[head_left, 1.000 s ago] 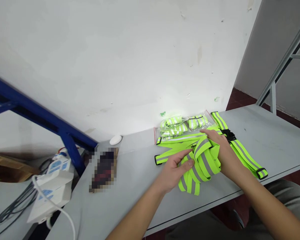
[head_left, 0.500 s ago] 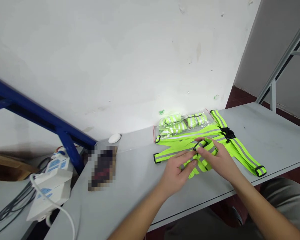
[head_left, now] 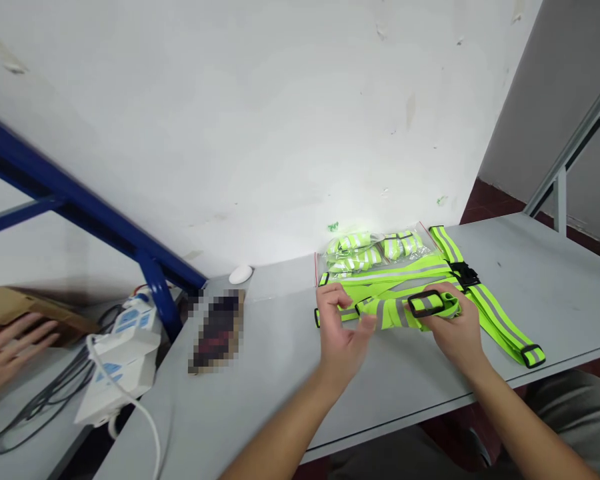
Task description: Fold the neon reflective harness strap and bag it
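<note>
- Here, in the head view, the landmark is the grey table [head_left: 280, 360]; everything below is placed against it.
- The left hand [head_left: 341, 337] is above the table's middle, fingers curled in a loose pinch on the left end of the folded bundle [head_left: 405, 312] of neon-yellow reflective strap.
- The right hand [head_left: 457, 333] is beside it toward the table's right, fingers closed around the bundle's right end, with a black slider loop [head_left: 427, 301] showing on top just above the knuckles.
- The bundle is held low over the table, just in front of the flat reflective belt [head_left: 485, 307], which lies spread toward the table's right edge with its black buckle [head_left: 464, 273].
- At the table's back edge, against the wall, sits a clear bag [head_left: 375, 245] of more rolled straps.
- On the table's left part lies a blurred dark object [head_left: 217, 328], with a small white round thing [head_left: 241, 273] behind it.
- Off the table's left end are a white power strip [head_left: 125, 360] with cables, a blue frame [head_left: 145, 267] and another person's hand [head_left: 5, 350] on a cardboard box [head_left: 25, 307].
- Judging progress: the strap looks gathered into a compact fold, so folding seems nearly done; the flat belt on the table looks not yet folded, and nothing shows the bundle secured or bagged.
</note>
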### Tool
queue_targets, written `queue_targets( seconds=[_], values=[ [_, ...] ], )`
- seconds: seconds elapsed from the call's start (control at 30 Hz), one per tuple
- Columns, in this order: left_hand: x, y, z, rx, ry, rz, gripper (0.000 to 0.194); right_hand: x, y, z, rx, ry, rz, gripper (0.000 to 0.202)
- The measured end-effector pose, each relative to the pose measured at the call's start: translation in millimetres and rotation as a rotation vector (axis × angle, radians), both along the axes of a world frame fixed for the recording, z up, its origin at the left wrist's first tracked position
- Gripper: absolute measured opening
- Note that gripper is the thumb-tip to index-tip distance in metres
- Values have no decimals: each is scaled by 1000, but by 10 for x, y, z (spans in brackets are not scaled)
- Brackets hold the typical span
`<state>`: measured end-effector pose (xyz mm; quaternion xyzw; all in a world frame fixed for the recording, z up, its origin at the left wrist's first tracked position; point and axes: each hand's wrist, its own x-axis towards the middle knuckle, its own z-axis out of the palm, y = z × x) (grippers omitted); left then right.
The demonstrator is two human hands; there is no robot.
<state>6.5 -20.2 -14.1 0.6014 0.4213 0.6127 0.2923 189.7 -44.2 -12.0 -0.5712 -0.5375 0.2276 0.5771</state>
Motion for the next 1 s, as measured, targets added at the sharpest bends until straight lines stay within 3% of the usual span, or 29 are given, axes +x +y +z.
queue_targets(
  seconds=[0.07,0.2,0.27,0.37,0.5,0.57,0.67,0.77,0.93,1.0],
  values=[
    [-54,18,32,-223,-13,-107,51,23,-8,20,128,-66,-90,11],
    [-82,64,63,-890,-60,-721,82,60,-75,100,294,-163,-108,8],
    [-48,80,66,-1039,-268,-906,92,44,-127,116,323,-172,-41,9],
    [-3,91,71,-1056,-536,-857,66,-8,-208,97,365,-182,167,15],
    [-13,99,74,-1051,-547,-721,34,-47,-284,49,335,-164,372,21],
    [-26,97,77,-1015,-513,-697,30,-48,-298,38,250,-148,369,16],
    [-31,84,92,-959,-396,-689,28,-46,-288,57,40,-69,254,6],
    [-22,66,107,-932,-326,-708,26,-46,-245,112,-125,56,179,16],
    [-25,31,115,-1004,-433,-729,33,-31,-110,131,-253,105,162,22],
    [-48,12,120,-981,-298,-730,36,-22,-47,111,-303,74,175,22]
  ],
)
